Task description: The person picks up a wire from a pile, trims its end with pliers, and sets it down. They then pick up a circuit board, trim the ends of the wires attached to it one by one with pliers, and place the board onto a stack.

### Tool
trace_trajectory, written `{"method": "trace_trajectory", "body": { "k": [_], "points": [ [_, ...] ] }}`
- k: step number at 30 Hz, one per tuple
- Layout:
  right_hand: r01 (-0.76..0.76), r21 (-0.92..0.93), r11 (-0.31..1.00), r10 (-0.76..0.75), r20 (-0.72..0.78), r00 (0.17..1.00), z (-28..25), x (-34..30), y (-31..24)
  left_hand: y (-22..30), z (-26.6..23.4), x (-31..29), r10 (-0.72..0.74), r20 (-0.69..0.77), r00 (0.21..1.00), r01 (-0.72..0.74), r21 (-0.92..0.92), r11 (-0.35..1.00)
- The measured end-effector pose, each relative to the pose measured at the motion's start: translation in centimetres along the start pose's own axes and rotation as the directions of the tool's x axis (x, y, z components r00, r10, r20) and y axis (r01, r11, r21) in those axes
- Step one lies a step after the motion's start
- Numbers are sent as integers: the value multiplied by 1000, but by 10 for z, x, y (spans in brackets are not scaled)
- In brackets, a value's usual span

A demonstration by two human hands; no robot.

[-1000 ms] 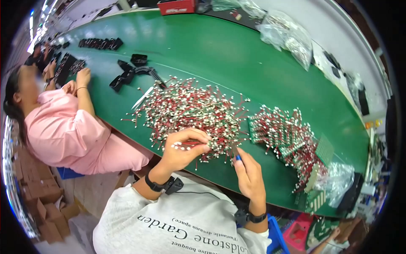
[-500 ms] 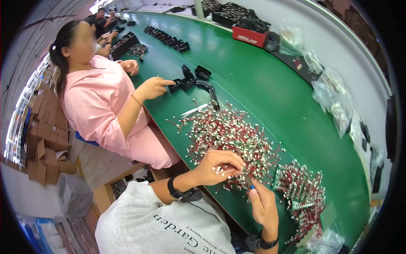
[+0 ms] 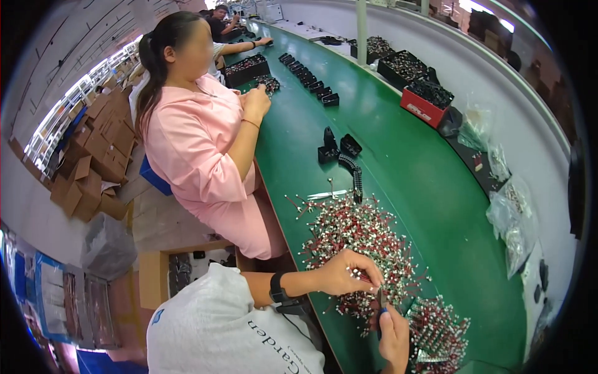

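My left hand (image 3: 352, 273) is closed on a few short red wires with white plug ends (image 3: 356, 274), held over a loose heap of the same kind. Close by on its right, my right hand (image 3: 393, 335) grips a small hand tool with a blue handle (image 3: 384, 313). Its metal tip (image 3: 382, 298) meets the wire ends at my left fingertips; the tool's exact kind is hard to make out. Beneath and beyond both hands spreads the heap of red wires with white connectors (image 3: 355, 230). To the right lie stacked green boards with wires attached (image 3: 436, 330).
White-handled scissors or tweezers (image 3: 327, 195) lie beyond the heap, near black plastic housings (image 3: 350, 146) and a curved black strip (image 3: 356, 174). A co-worker in pink (image 3: 196, 137) sits at my left. A red box (image 3: 425, 106) and plastic bags (image 3: 514, 218) line the table's far side.
My view has swung left, so the table appears farther right and lower. The tool tip now touches near my left fingertips. The co-worker's hand has drawn back from the black housings.
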State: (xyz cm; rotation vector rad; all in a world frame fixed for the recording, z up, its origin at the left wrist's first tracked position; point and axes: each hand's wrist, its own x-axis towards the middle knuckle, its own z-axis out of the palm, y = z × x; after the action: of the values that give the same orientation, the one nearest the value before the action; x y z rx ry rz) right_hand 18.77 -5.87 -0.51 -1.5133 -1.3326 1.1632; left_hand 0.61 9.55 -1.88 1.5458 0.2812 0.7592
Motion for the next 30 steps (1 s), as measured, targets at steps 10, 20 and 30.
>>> {"method": "trace_trajectory", "body": {
  "k": [10,20,30],
  "points": [
    [-90,134,987,103,-92,990,-5,2,-2,-9,-2,1,-253,-149,956,201,-297,933],
    [57,-390,919,-169,-260,951,-3,-2,-21,2,5,2,-42,-102,994,54,115,992],
    [33,-179,983,-62,-160,985,0,-4,-1,0,9,4,42,-55,998,-34,146,989]
  ]
}}
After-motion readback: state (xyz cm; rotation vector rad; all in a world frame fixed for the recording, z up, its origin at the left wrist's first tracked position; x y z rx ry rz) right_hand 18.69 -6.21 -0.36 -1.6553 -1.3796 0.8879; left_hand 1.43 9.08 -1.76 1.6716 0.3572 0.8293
